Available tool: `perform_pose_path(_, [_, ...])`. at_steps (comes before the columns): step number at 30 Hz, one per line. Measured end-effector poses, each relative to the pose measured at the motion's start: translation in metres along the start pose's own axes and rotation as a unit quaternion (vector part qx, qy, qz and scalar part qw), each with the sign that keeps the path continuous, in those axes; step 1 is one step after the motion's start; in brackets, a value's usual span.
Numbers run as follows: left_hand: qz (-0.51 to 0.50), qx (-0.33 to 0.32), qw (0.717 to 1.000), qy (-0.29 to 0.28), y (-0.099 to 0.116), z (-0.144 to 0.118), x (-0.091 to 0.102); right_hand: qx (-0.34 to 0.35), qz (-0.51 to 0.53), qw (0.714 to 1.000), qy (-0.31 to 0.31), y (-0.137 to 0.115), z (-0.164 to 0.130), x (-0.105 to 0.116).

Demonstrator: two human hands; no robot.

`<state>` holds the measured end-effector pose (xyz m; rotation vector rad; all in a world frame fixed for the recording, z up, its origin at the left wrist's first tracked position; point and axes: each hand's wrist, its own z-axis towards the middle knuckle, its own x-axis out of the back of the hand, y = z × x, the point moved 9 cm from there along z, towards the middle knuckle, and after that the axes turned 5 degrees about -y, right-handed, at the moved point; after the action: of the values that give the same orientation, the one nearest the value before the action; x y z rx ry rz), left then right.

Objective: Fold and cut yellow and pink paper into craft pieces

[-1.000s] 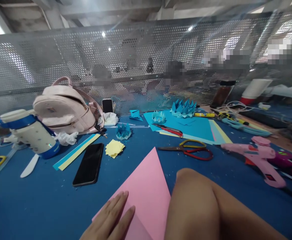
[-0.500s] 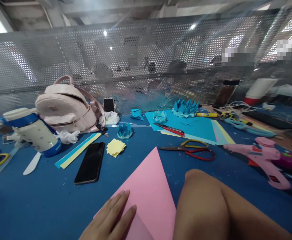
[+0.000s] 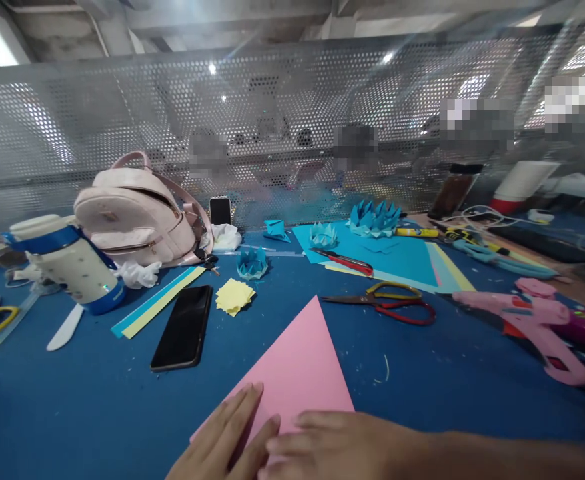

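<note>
A sheet of pink paper (image 3: 299,360) lies on the blue table in front of me, one corner pointing away. My left hand (image 3: 227,433) rests on its left part with the fingers stretched out. From the right, my right hand (image 3: 327,443) lies across the lower part of the sheet, fingers extended and nearly touching the left thumb. The near edge of the paper is hidden by both hands and the frame's bottom. Beyond the paper's tip are scissors (image 3: 405,303) with red and yellow handles. A black phone (image 3: 182,327) lies left of the paper.
Yellow paper pieces (image 3: 235,297) and blue folded paper shapes (image 3: 373,219) sit farther back, near stacked coloured sheets (image 3: 402,257). A pink glue gun (image 3: 532,317) lies right. At left stand a water bottle (image 3: 67,263) and a backpack (image 3: 137,210). A perforated metal panel (image 3: 282,100) closes the back.
My right hand has come down onto the lower part of the pink paper; before, its arm was raised beside the sheet. My left hand stays nearly in place.
</note>
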<state>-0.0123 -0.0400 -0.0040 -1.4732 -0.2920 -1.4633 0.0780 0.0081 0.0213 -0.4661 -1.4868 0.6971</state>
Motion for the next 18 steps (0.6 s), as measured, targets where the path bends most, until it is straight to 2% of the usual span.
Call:
perform_pose_path(3, [-0.003,0.001,1.0,0.009,0.0,0.001,0.002,-0.009,-0.056,0.998,-0.006,0.001,-0.019,0.009])
perform_pose_path(5, [-0.005,0.006,1.0,0.013,-0.001,0.003,0.006,-0.02,-0.059,0.998,-0.026,-0.002,-0.029,0.013])
perform_pose_path(9, [-0.012,0.015,1.0,0.014,-0.002,0.006,0.01,-0.018,-0.058,0.998,-0.012,-0.009,-0.036,0.024])
perform_pose_path(14, [-0.027,0.04,0.999,0.006,-0.005,0.006,0.009,-0.03,-0.089,0.995,-0.027,-0.002,-0.032,0.013])
perform_pose_path(18, [-0.023,0.023,0.999,0.013,-0.002,0.006,0.008,-0.037,-0.099,0.994,-0.037,0.002,-0.031,0.009])
